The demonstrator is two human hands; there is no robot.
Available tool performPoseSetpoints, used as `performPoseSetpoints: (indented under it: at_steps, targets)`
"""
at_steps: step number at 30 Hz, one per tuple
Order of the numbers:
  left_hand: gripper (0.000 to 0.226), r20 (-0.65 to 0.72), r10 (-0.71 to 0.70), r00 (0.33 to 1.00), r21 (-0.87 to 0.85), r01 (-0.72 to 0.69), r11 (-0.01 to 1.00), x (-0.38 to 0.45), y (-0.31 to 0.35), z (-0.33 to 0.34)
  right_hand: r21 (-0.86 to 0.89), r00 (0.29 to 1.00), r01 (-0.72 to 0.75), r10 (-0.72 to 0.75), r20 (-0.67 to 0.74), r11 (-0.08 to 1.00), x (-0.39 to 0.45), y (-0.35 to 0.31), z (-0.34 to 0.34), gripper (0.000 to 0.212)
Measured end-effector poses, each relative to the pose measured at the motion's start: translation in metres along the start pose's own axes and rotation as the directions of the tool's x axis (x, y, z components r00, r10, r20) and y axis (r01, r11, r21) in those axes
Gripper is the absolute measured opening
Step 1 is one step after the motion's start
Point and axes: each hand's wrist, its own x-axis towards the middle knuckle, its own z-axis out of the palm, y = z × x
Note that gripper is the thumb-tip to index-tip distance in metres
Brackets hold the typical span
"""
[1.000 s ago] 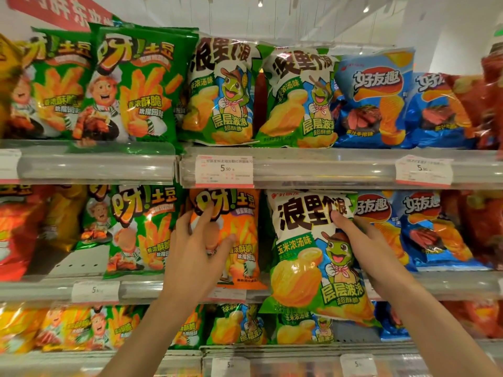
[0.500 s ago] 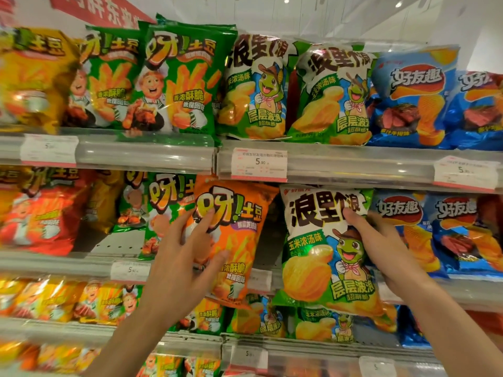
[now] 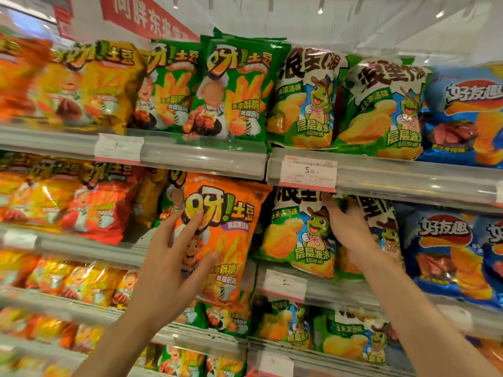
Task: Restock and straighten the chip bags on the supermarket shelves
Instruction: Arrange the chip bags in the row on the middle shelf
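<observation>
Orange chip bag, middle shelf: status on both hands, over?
Left hand flat on orange chip bag, fingers straight. Right hand grips top edge of green frog bag beside it. Orange bag hangs past shelf edge. Nothing in the way.

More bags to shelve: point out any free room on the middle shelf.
Bare shelf floor shows between the red bag and the orange bag under the left hand. A dark slit separates orange bag and green corn bag. Top shelf is packed edge to edge.
</observation>
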Motion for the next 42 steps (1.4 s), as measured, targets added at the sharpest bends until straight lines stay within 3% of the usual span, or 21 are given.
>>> performPoseSetpoints:
  at_steps: [4, 7, 10, 15, 21, 26, 29, 34, 38, 42]
  targets:
    - [0.075, 0.011, -0.010, 1.000, -0.009, 0.010, 1.000, 0.003, 0.000, 0.000, -0.073, 0.998, 0.045, -0.042, 0.041, 0.996, 0.008, -0.002, 0.024, 0.068]
    - [0.074, 0.006, -0.012, 1.000, -0.015, 0.012, 1.000, 0.005, -0.003, 0.004, -0.287, 0.995, 0.098, -0.098, 0.016, 0.953, 0.007, 0.005, 0.031, 0.063]
    - [0.074, 0.012, -0.017, 1.000, -0.035, 0.017, 0.999, 0.006, -0.009, 0.009, -0.477, 0.954, 0.212, -0.286, -0.087, 0.853, -0.003, 0.010, 0.033, 0.056]
    - [0.074, -0.011, -0.011, 1.000, -0.056, 0.010, 0.998, 0.006, -0.012, 0.014, -0.774, 0.818, 0.334, -0.574, -0.047, 0.539, -0.020, 0.008, 0.026, 0.057]
    - [0.073, -0.036, 0.010, 0.999, -0.052, -0.012, 0.999, 0.008, -0.012, 0.017, -0.818, 0.784, 0.508, -0.539, 0.309, 0.271, -0.037, 0.037, 0.037, 0.073]
    - [0.072, -0.034, -0.008, 0.999, -0.087, 0.005, 0.996, 0.006, -0.008, 0.014, -0.856, 0.820, 0.471, -0.463, 0.336, 0.212, -0.030, 0.044, 0.040, 0.079]
    - [0.072, -0.030, -0.015, 0.999, -0.101, 0.012, 0.995, 0.001, -0.005, 0.013, -0.844, 0.823, 0.469, -0.477, 0.309, 0.262, -0.035, 0.039, 0.040, 0.078]
    - [0.073, 0.003, -0.066, 0.998, -0.139, 0.065, 0.988, -0.007, 0.001, 0.013, -0.607, 0.772, 0.562, -0.619, 0.141, 0.562, -0.064, 0.023, 0.035, 0.054]
    - [0.072, 0.019, -0.083, 0.996, -0.184, 0.085, 0.979, -0.011, 0.009, 0.016, -0.286, 0.902, 0.417, -0.353, 0.249, 0.863, -0.095, 0.005, 0.039, 0.057]
    - [0.073, 0.010, -0.093, 0.996, -0.213, 0.093, 0.973, -0.014, 0.018, 0.020, -0.052, 0.898, 0.222, -0.184, 0.400, 0.974, -0.111, -0.001, 0.049, 0.048]
